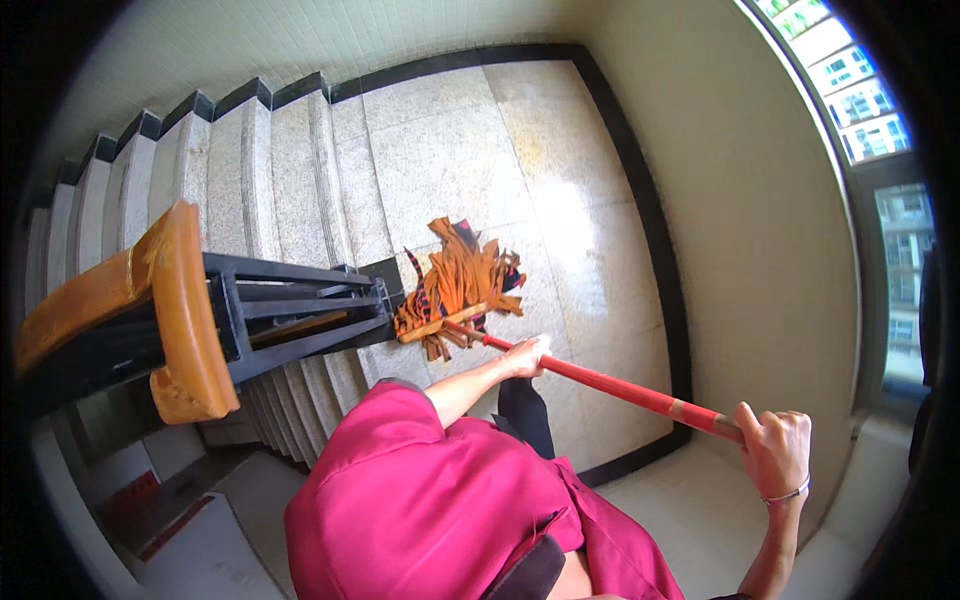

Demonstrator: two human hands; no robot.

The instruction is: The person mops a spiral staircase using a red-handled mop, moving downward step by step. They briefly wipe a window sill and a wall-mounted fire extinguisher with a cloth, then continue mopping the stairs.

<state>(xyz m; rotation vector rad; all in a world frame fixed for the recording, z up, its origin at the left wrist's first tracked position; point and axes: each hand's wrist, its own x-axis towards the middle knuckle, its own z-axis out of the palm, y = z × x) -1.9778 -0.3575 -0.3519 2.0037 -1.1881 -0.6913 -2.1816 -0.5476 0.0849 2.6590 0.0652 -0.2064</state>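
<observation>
A mop with a red handle (622, 388) runs from the lower right toward the middle of the view. My left hand (526, 356) is closed round the handle's lower part, near the mop head. At the top end of the handle, my right hand (776, 450) grips it, with a bracelet at the wrist. Orange and dark cloth strips (465, 266) spread over the stone landing (450, 150), fixed to a wooden crossbar (442, 324). The crossbar's left end is beside the foot of the black metal railing; whether they touch I cannot tell.
A wooden handrail (196, 322) tops the black railing (300, 307) at left. Stone stairs (225, 180) adjoin the landing at upper left, with more steps (289, 405) below the railing. A black skirting border (660, 262) edges the landing beneath pale walls; a window (900, 277) is at right.
</observation>
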